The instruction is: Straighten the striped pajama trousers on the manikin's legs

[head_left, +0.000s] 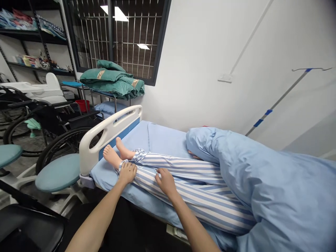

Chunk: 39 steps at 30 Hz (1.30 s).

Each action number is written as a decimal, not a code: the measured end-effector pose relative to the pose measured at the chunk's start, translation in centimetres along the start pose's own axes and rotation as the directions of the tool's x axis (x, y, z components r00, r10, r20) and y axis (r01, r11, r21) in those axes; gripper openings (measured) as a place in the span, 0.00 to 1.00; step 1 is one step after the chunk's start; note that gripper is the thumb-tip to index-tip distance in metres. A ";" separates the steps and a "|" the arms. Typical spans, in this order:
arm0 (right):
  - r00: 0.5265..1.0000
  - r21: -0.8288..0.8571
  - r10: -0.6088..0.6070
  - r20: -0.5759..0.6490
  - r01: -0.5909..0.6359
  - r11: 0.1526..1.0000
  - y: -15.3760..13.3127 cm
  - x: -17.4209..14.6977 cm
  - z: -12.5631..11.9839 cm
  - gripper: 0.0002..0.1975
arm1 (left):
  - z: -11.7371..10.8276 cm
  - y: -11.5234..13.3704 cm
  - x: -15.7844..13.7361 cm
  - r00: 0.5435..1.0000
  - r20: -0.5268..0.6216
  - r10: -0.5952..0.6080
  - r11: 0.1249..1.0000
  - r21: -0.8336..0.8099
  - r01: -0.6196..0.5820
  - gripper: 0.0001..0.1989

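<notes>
Two legs in blue-and-white striped trousers point(194, 164) lie stretched out on a bed, with two bare feet point(112, 157) near the footboard. My left hand point(127, 172) lies over the nearer lower leg just above the ankle, its fingers wrapped over the trouser cuff. Farther up that same leg is my right hand point(166, 181), fingers loosely bent and thumb apart from them, holding nothing that I can see. Whether its fingertips touch the cloth I cannot tell. A light blue quilt point(252, 175) covers the upper legs and all beyond.
A white footboard point(110, 127) rises beyond the feet. To the left stand a round stool point(59, 172), a wheelchair point(56, 122) and a black chair point(28, 224). Green folded bedding point(112, 81) is stacked below the window. An IV pole point(278, 99) stands at the right by the wall.
</notes>
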State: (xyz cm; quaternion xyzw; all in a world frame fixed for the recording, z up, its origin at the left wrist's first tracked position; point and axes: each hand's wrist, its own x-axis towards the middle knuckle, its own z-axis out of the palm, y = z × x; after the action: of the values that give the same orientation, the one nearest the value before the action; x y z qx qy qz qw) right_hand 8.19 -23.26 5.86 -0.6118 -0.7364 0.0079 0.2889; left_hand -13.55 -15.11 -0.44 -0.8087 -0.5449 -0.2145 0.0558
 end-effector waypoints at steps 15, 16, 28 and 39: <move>0.976 -0.232 0.219 -0.012 -0.215 0.949 4.3 0.0 3.8 0.09 | 1.4 -2.7 1.1 0.972 0.018 0.233 0.972 -0.011 -0.233 0.14; 0.977 -0.233 0.212 -0.018 -0.210 0.950 4.3 0.0 3.8 0.09 | 1.2 -2.9 1.7 0.972 0.067 0.224 0.974 -0.034 -0.222 0.14; 0.975 -0.221 0.218 -0.042 -0.222 0.950 4.6 0.1 4.0 0.09 | 2.9 -1.2 7.4 0.979 0.202 0.008 0.975 -0.219 0.037 0.14; 0.974 -0.208 0.228 0.001 -0.222 0.953 4.8 0.2 4.1 0.09 | 1.7 -2.3 10.0 0.989 0.076 0.125 0.985 -0.127 -0.115 0.19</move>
State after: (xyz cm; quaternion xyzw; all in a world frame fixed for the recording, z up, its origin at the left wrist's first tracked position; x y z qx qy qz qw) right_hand 10.67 -20.44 0.79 -0.7181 -0.6623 -0.0280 0.2117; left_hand -12.00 -5.07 1.76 -0.8502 -0.4828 -0.2098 -0.0037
